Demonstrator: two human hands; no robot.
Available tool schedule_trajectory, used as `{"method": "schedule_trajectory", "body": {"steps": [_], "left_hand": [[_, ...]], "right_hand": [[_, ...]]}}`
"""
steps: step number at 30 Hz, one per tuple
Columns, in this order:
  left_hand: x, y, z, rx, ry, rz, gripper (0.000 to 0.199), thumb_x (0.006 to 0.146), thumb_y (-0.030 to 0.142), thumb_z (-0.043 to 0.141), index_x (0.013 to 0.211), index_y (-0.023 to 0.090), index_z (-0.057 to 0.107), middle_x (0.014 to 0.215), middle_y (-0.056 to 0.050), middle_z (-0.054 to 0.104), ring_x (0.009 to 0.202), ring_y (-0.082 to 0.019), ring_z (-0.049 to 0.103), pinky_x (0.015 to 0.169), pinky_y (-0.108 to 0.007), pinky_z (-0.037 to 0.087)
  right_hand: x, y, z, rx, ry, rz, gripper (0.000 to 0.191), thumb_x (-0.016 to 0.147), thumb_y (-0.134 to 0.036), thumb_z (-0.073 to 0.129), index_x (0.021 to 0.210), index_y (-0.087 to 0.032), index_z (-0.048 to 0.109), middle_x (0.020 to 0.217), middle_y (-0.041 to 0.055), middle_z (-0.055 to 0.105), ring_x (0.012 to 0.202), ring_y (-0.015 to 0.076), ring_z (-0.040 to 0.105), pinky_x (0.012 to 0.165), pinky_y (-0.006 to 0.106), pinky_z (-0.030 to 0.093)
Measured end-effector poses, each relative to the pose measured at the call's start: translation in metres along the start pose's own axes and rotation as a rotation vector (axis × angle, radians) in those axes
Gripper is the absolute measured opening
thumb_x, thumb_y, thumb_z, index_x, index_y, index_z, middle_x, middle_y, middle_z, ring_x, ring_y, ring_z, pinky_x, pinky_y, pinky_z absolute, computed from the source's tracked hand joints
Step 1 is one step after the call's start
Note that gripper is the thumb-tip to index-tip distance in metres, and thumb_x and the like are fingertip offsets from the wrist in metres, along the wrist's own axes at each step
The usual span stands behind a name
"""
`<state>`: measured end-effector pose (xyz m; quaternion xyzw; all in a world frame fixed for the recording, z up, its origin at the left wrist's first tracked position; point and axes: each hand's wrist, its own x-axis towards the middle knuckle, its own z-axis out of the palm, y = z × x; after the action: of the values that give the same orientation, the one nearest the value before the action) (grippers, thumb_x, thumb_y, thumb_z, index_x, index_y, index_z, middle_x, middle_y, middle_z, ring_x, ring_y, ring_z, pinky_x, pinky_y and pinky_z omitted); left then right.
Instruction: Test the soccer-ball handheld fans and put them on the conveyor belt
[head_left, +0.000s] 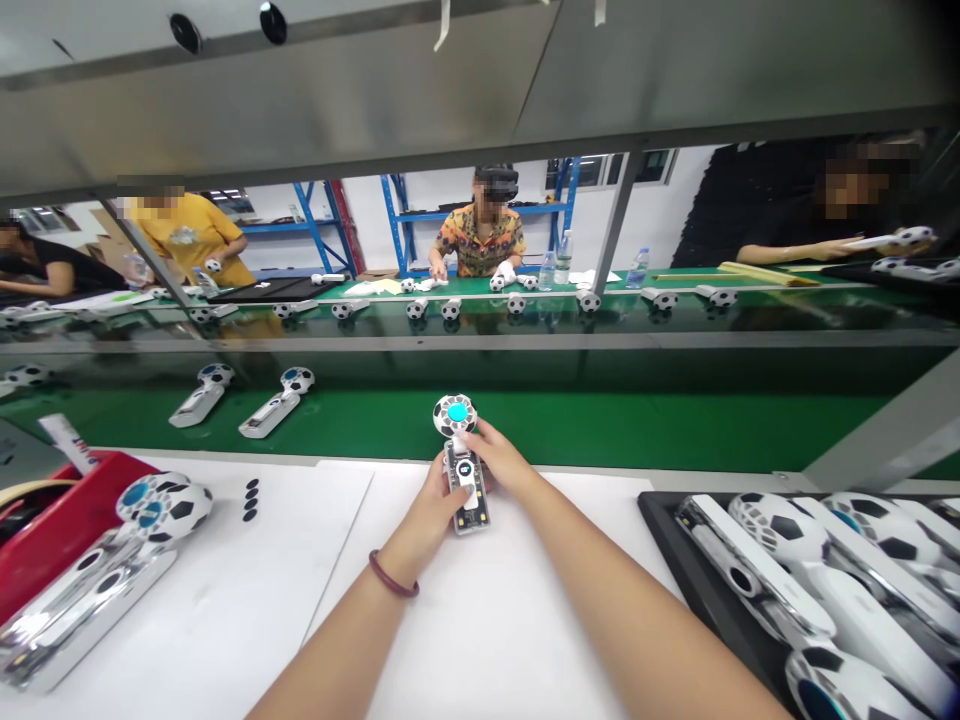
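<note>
Paper (pixel 465 640) is covering the bench before us, and near its far edge we are holding a football-headed device (pixel 470 505), its ball end pointing away and its clear front facing us. Our left hand (pixel 429 515) is pinching the lower body, the thumb pressing on the white strip of the front (just below a round black badge (pixel 466 468)). Our right hand (pixel 504 460) is gripping the same device higher up, its thumb lying by the neck, under a turquoise disc (pixel 457 412) on the ball; we are not seeing its fingers behind clearly.

To our left, two similar devices (pixel 112 600) are lying beside a red bin (pixel 60 530), and a short column of black dots (pixel 251 500) is sitting near them on the paper. To our right, a black tray (pixel 701 575) is holding several more units (pixel 780 525). Beyond, further pieces (pixel 276 402) are resting on the green belt (pixel 562 430), and across it a person in a patterned shirt (pixel 480 240) is wearing a black headset (pixel 496 182).
</note>
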<state>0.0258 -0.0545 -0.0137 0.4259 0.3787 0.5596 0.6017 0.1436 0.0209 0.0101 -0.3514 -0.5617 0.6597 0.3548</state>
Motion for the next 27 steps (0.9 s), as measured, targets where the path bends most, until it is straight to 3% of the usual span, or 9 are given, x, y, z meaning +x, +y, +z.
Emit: {"method": "schedule_trajectory", "body": {"steps": [2,7,13,16,19,21,23,25,27], "left_hand": [[-0.001,0.002,0.001,0.003,-0.013,-0.018,0.059,0.076,0.024,0.065,0.127,0.025,0.036,0.118,-0.01,0.054,0.109,-0.026,0.053,0.096,-0.042,0.039],[-0.003,0.005,0.001,0.03,-0.03,-0.05,0.065,0.075,0.028,0.066,0.131,0.026,0.031,0.119,-0.012,0.053,0.1,-0.028,0.058,0.089,-0.044,0.044],[-0.002,0.01,0.001,0.122,-0.113,-0.012,0.068,0.078,0.028,0.063,0.134,0.025,0.024,0.127,-0.013,0.047,0.101,-0.027,0.058,0.093,-0.044,0.042],[-0.003,0.012,0.007,0.158,-0.163,-0.01,0.071,0.076,0.028,0.064,0.135,0.027,0.025,0.131,-0.012,0.043,0.102,-0.027,0.058,0.092,-0.043,0.041],[-0.003,0.011,0.014,0.072,-0.206,-0.02,0.072,0.071,0.03,0.068,0.133,0.024,0.032,0.129,-0.012,0.045,0.107,-0.029,0.054,0.091,-0.041,0.041],[0.001,0.012,0.013,-0.053,-0.129,0.007,0.065,0.068,0.035,0.069,0.125,0.019,0.043,0.123,-0.012,0.05,0.109,-0.028,0.051,0.09,-0.038,0.04],[0.005,0.013,0.008,-0.152,0.064,0.056,0.053,0.068,0.04,0.065,0.113,0.015,0.051,0.112,-0.011,0.057,0.103,-0.026,0.053,0.086,-0.035,0.042],[0.009,0.015,-0.001,-0.181,0.277,0.102,0.042,0.072,0.044,0.057,0.103,0.016,0.052,0.098,-0.009,0.06,0.091,-0.021,0.057,0.079,-0.033,0.043],[0.011,0.016,-0.006,-0.161,0.399,0.12,0.033,0.076,0.043,0.049,0.096,0.017,0.05,0.087,-0.006,0.059,0.08,-0.017,0.058,0.075,-0.031,0.043]], "right_hand": [[-0.001,-0.003,-0.002,0.054,-0.051,0.005,0.039,0.081,-0.04,0.054,0.115,-0.02,0.051,0.087,0.0038,0.061,0.062,0.0118,0.057,0.041,0.017,0.039],[-0.001,-0.002,-0.005,0.098,-0.083,0.026,0.031,0.08,-0.038,0.056,0.106,-0.019,0.055,0.087,0.0044,0.062,0.065,0.0122,0.057,0.044,0.017,0.04],[0.002,0.001,-0.015,0.136,-0.195,0.082,0.036,0.077,-0.041,0.057,0.102,-0.015,0.059,0.093,0.0083,0.064,0.068,0.0142,0.059,0.046,0.019,0.041],[-0.001,0.002,-0.02,0.272,-0.357,0.054,0.042,0.073,-0.038,0.061,0.108,-0.016,0.059,0.105,0.0094,0.063,0.085,0.0178,0.061,0.063,0.024,0.048],[-0.004,0.002,-0.018,0.333,-0.427,0.041,0.038,0.071,-0.033,0.063,0.104,-0.016,0.062,0.108,0.0093,0.062,0.096,0.0197,0.059,0.085,0.033,0.045],[-0.004,-0.005,-0.011,0.299,-0.354,0.043,0.033,0.069,-0.032,0.064,0.097,-0.015,0.064,0.104,0.0095,0.063,0.092,0.0208,0.06,0.087,0.035,0.045],[-0.005,-0.023,-0.004,0.322,-0.153,-0.01,0.027,0.068,-0.03,0.065,0.09,-0.015,0.064,0.095,0.0083,0.064,0.085,0.0202,0.061,0.083,0.036,0.046],[-0.011,-0.05,-0.004,0.424,0.096,-0.183,0.021,0.074,-0.033,0.058,0.087,-0.017,0.061,0.09,0.0078,0.062,0.083,0.0184,0.061,0.082,0.036,0.046],[-0.021,-0.081,-0.014,0.432,0.197,-0.462,0.034,0.087,-0.043,0.039,0.094,-0.016,0.06,0.099,0.0105,0.059,0.093,0.0171,0.058,0.086,0.034,0.044]]}}
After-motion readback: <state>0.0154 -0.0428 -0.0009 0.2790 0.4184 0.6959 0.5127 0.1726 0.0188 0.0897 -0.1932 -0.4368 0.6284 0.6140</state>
